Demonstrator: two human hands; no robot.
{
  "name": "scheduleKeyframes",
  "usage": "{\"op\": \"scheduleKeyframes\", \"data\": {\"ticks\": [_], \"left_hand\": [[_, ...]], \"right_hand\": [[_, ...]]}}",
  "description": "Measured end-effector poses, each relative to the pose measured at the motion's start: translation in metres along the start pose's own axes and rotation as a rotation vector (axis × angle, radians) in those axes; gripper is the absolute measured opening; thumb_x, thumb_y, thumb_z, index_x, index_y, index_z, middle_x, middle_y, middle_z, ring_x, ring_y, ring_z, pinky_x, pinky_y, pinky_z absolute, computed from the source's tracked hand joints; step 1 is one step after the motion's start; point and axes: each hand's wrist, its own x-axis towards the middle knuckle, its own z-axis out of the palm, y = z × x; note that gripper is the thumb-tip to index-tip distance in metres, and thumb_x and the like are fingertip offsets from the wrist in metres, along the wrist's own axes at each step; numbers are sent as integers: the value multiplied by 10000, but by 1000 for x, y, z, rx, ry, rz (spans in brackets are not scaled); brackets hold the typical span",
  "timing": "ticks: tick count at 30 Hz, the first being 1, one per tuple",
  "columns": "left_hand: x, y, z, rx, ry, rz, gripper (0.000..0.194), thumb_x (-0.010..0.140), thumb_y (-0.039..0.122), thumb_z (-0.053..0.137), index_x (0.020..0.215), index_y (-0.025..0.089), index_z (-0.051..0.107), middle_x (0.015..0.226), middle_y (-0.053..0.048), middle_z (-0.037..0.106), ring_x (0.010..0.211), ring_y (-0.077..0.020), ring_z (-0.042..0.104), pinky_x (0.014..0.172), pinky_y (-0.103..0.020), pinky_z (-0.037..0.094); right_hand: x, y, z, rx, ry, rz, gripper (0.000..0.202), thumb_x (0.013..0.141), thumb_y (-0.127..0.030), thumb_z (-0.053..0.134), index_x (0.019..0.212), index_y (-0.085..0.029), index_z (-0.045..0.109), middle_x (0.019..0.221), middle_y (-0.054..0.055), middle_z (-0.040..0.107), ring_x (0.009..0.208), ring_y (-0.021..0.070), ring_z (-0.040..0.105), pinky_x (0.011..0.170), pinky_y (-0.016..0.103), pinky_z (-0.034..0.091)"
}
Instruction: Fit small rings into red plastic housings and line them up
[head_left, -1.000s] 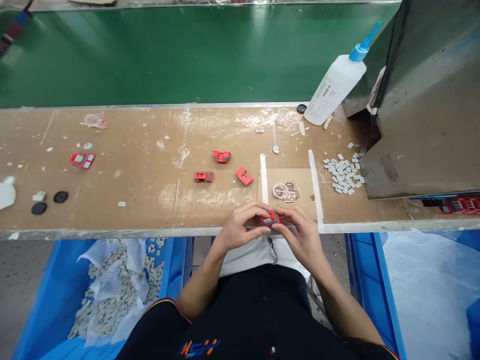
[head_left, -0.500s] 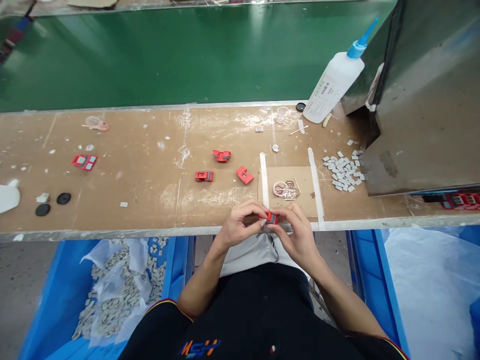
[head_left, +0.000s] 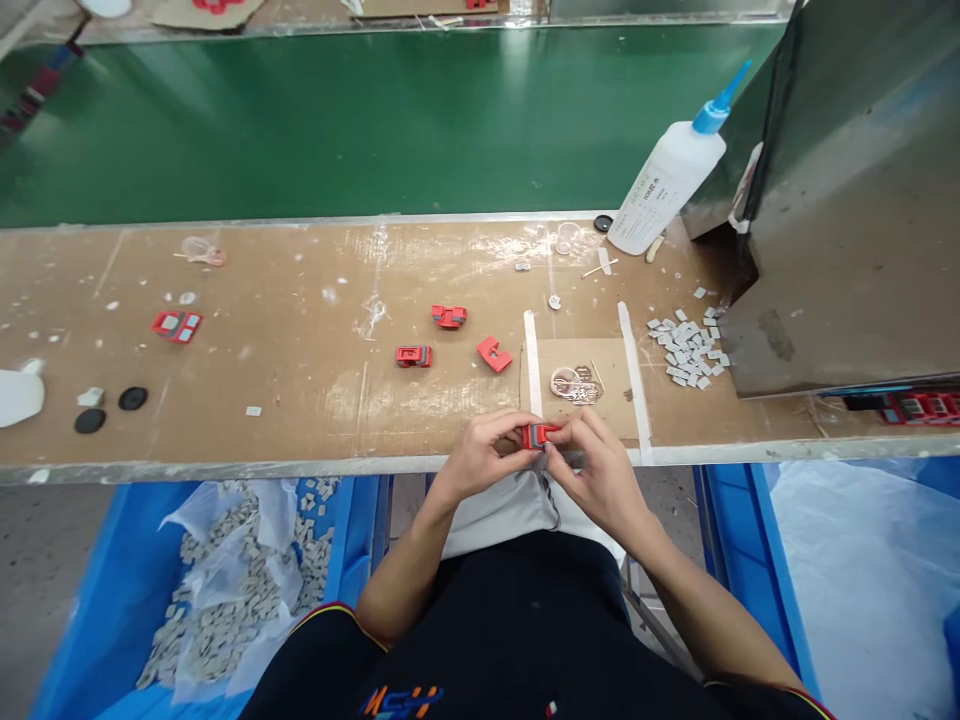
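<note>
Between my two hands, over the table's near edge, is a small red toy vehicle part [head_left: 537, 436] with a grey band. My left hand [head_left: 484, 455] pinches its left end; the fingers of my right hand [head_left: 596, 470] close on its right end. Just beyond, a round clear dish [head_left: 564, 382] and a pile of tiny silvery pieces [head_left: 586, 388] lie on a taped cardboard square [head_left: 611, 420]. Two similar red vehicle parts, one nearer [head_left: 414, 356] and one farther [head_left: 448, 317], lie to the left beside a red notched piece [head_left: 494, 354].
A white bottle with blue nozzle [head_left: 667, 185] leans by a metal box [head_left: 847, 200]. Small pale tiles [head_left: 688, 348] are heaped at right. Another red vehicle part [head_left: 177, 325] and black discs [head_left: 133, 398] lie left. Blue bins [head_left: 82, 620] stand below; a green belt [head_left: 337, 120] runs behind.
The red part in my hands has turned, so its grey-banded side shows more at the left. My fingers have shifted slightly on it. The view has tilted up a little.
</note>
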Motion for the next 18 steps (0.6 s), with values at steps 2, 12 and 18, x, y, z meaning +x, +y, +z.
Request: {"op": "scheduleKeyframes", "data": {"ticks": [2, 12, 18], "left_hand": [[1, -1, -2, 45, -11, 18, 242, 879, 275, 714, 1083, 145, 727, 949, -88, 725, 818, -171, 695, 703, -255, 599], [11, 14, -26, 156, -86, 67, 233, 951, 336, 638, 1133, 210, 710, 912, -52, 764, 796, -186, 726, 758, -294, 612], [64, 19, -63, 757, 91, 250, 359, 977, 238, 475, 1284, 240, 660, 1394, -107, 640, 1314, -306, 564, 1116, -532, 465]], "right_hand": [[3, 4, 3, -7, -28, -8, 113, 920, -200, 587, 810, -225, 576, 812, 28, 544, 751, 183, 580, 662, 306, 493], [-49, 7, -52, 124, 143, 113, 145, 996, -304, 590, 898, -230, 667, 897, 44, 705, 850, 191, 668, 772, 324, 538], [-110, 98, -190, -456, 922, 480, 387, 887, -559, 617, 785, -191, 682, 750, 94, 687, 662, 247, 630, 656, 398, 522]]}}
